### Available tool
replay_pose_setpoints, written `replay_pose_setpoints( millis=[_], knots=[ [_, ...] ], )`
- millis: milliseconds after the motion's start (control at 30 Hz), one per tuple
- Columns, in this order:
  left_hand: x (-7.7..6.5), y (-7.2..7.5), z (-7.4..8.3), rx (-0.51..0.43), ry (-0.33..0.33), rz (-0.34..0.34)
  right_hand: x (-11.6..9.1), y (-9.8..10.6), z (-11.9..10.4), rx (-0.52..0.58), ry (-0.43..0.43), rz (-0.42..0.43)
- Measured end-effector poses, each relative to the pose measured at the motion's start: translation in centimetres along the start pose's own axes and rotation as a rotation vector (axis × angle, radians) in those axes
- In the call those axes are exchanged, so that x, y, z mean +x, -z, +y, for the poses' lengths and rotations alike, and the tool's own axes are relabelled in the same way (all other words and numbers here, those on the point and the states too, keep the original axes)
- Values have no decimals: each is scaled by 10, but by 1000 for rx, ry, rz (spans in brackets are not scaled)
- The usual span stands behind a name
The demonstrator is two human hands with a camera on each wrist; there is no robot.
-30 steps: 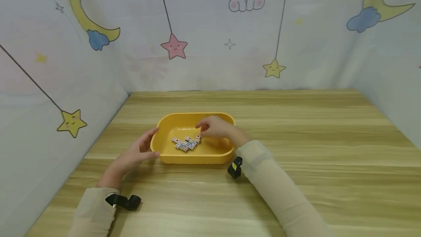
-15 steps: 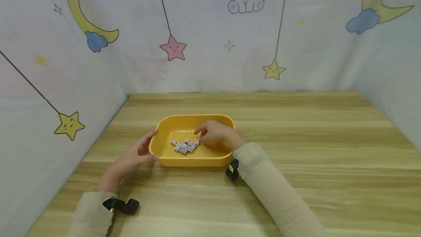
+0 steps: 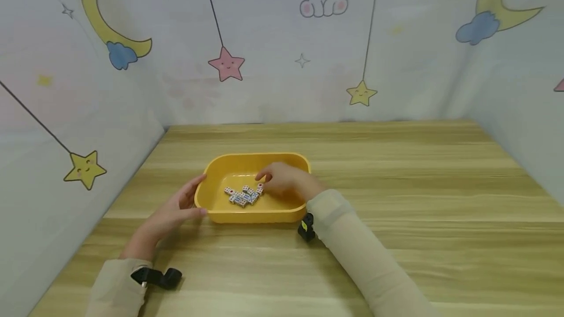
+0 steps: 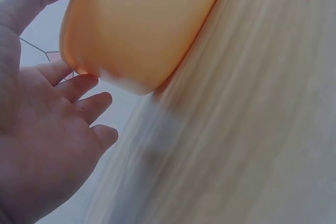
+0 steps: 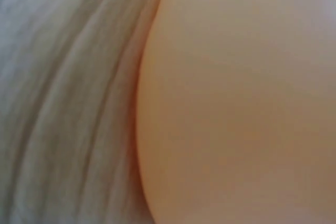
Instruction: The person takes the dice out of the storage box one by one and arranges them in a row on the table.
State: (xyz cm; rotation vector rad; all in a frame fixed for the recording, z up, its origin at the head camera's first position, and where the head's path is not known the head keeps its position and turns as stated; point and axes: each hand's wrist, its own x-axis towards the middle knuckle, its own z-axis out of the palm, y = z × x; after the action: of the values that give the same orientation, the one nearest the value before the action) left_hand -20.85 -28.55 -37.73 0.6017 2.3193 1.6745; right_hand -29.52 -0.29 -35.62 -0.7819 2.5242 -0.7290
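A yellow oblong tray stands on the table, with a small cluster of white dice on its floor, left of the middle. My left hand holds the tray's left end, thumb at the near corner and fingers at the far one. In the left wrist view, the fingertips of that hand meet the tray's rim. Inside the tray, my right hand reaches in over the right end, index finger loosely bent above the dice. Its lower fingers are hidden. The right wrist view shows only the tray's outer wall.
The wood-grain table extends around the tray. A white cloth backdrop printed with stars and moons rises behind and at both sides. Black wrist cameras sit at the left cuff and right cuff.
The whole scene has shifted slightly left in the head view. Both hands keep their places at the tray, and the dice lie in much the same arrangement.
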Motion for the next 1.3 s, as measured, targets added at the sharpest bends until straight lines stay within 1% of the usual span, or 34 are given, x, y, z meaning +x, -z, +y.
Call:
replay_pose_setpoints(
  millis=[233, 433, 633, 867, 967, 1133, 1300],
  knots=[
    [-9, 1, -4, 19, 9, 13, 5, -10, -2, -48, 45, -1],
    [-15, -1, -5, -7, 20, 12, 7, -13, -5, -76, 90, -12],
    [-13, -2, -3, -27, 17, 8, 6, -10, -6, -65, 65, -15],
    [-9, -3, -1, -23, 22, 6, 5, -8, -4, -54, 58, -7],
    [-8, -4, 0, -22, 21, 7, 5, -7, -2, -77, 67, 7],
    [-4, -5, 1, -27, 20, 1, 4, -5, 0, -147, 83, 26],
    [-3, -6, 2, -35, 24, 0, 1, -2, -1, -168, 80, 31]
  ],
)
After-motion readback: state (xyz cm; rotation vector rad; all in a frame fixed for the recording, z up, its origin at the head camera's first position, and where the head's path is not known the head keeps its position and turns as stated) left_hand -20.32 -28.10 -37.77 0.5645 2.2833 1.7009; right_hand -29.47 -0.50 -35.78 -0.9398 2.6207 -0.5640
